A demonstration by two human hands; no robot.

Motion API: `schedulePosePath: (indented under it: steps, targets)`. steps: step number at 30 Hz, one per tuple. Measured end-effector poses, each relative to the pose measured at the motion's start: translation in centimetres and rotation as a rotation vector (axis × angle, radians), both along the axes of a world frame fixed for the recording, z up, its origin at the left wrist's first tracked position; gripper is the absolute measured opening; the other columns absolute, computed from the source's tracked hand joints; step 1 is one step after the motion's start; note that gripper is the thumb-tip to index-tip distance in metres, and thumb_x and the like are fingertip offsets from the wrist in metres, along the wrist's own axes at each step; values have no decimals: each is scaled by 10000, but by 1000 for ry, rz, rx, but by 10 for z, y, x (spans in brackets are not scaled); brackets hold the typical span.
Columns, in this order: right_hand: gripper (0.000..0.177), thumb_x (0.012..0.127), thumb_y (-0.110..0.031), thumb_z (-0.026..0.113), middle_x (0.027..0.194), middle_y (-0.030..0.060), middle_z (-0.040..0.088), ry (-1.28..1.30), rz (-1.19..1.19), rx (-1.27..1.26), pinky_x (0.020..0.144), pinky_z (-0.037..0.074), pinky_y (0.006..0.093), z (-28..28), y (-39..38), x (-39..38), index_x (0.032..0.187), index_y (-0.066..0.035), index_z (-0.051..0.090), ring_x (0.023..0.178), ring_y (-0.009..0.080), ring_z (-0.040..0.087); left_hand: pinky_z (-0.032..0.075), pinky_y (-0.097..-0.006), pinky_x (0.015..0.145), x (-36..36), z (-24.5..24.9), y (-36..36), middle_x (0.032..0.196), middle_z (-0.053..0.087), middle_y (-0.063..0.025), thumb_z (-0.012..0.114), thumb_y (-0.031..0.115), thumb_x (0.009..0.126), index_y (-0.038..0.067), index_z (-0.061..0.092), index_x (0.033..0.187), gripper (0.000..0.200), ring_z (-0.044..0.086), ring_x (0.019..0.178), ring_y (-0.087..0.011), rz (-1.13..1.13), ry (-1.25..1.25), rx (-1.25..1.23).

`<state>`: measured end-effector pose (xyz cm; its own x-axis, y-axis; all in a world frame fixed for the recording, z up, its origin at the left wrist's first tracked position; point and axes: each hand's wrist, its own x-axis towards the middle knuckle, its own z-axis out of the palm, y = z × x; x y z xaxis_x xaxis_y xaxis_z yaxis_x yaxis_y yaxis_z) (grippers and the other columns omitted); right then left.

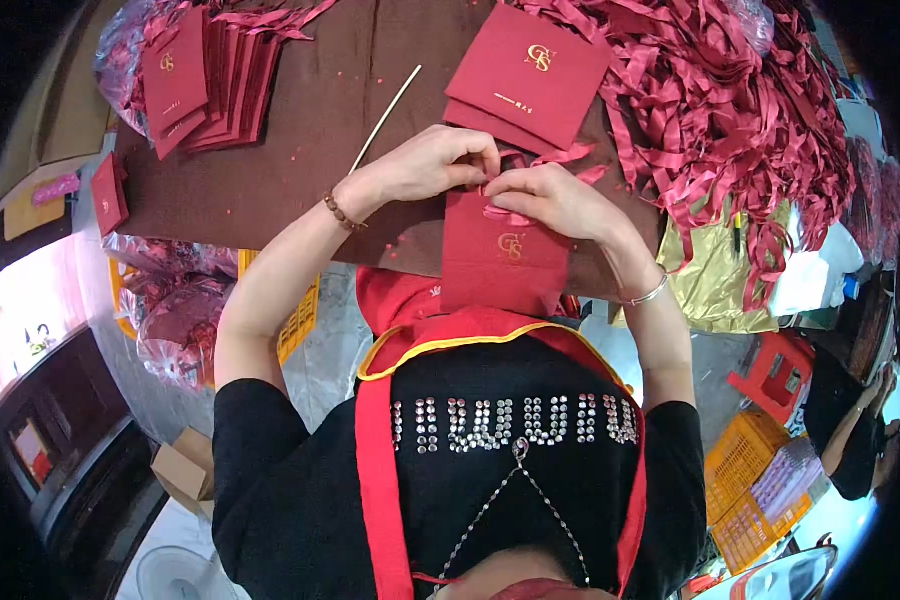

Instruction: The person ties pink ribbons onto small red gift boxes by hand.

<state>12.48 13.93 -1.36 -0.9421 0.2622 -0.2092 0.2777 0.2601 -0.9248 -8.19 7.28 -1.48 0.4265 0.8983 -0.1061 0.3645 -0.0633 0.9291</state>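
Note:
A small red paper bag (505, 255) with gold lettering lies at the table's front edge, its lower end against my apron. Over its top edge my left hand (435, 165) and my right hand (545, 198) meet, fingertips almost touching. Both hands are closed in a pinch on a red ribbon (575, 155) at the bag's top; part of it trails off behind the right hand. The exact spot where the fingertips grip is partly hidden. Just beyond the hands lie more flat red bags (530, 75), stacked with their gold print facing up.
A big heap of red ribbons (730, 110) covers the table's right side. Several red bags (175, 75) stand fanned at the far left. A thin pale stick (388, 115) lies near my left wrist. Below the table are a yellow crate (300, 315) and a red stool (775, 375).

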Motion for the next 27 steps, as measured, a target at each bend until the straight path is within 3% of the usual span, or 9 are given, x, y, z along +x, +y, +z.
schedulePosePath:
  steps: [3, 6, 14, 16, 19, 21, 25, 27]
  targets:
    - [213, 902, -176, 537, 825, 106, 652, 8, -4, -120, 691, 479, 293, 2, -2, 1, 1030, -20, 604, 735, 152, 622, 471, -253, 681, -2, 3, -1, 778, 598, -45, 568, -10, 833, -10, 556, 901, 69, 575, 728, -111, 71, -115, -156]
    - [206, 911, -129, 539, 862, 63, 643, -17, 0, -183, 736, 457, 250, 5, -3, 4, 1058, 5, 595, 795, 102, 581, 469, -242, 675, -4, -2, -2, 777, 580, -33, 559, -20, 841, -3, 536, 893, 60, 568, 727, -95, 44, -138, -103]
    - [196, 922, -110, 526, 851, 29, 631, 41, 19, -201, 725, 445, 236, 13, -5, 10, 1066, 6, 592, 783, 77, 556, 457, -230, 681, -2, 5, -5, 786, 541, -13, 571, -23, 834, 16, 494, 864, 91, 567, 736, -89, 59, -170, -160]
    - [193, 923, -105, 524, 848, 22, 629, 15, 12, -224, 724, 444, 236, 16, -6, 11, 1063, 7, 593, 784, 72, 552, 451, -228, 682, -4, 1, -8, 805, 542, -13, 586, -15, 828, 23, 493, 872, 110, 565, 734, -88, 87, -322, -226]
    - [181, 913, -108, 532, 834, 51, 640, 53, 18, -167, 711, 448, 239, 18, -7, 12, 1038, 0, 605, 772, 87, 577, 439, -220, 691, -5, 3, -12, 816, 529, 1, 591, -12, 827, 34, 493, 875, 119, 537, 746, -73, 105, -344, -241]
    - [179, 895, -120, 547, 834, 95, 648, 37, 73, 43, 701, 457, 252, 25, -6, 10, 1017, -8, 616, 771, 122, 608, 432, -217, 695, -6, 2, -14, 820, 520, 8, 589, -11, 830, 37, 494, 876, 116, 520, 753, -66, 112, -347, -213]
    - [185, 885, -141, 555, 834, 129, 644, -27, 93, 221, 696, 462, 270, 29, -6, 9, 1005, -18, 623, 777, 162, 626, 410, -203, 703, -8, 4, -20, 830, 490, 33, 584, -7, 840, 51, 495, 883, 114, 472, 785, -38, 148, -413, -225]
    - [197, 877, -181, 539, 870, 127, 656, 69, 65, 139, 727, 473, 359, 16, -4, 10, 996, -44, 616, 807, 258, 630, 418, -223, 709, -8, 1, -23, 825, 505, 13, 591, -9, 824, 50, 510, 882, 116, 494, 777, -70, 167, -361, -223]
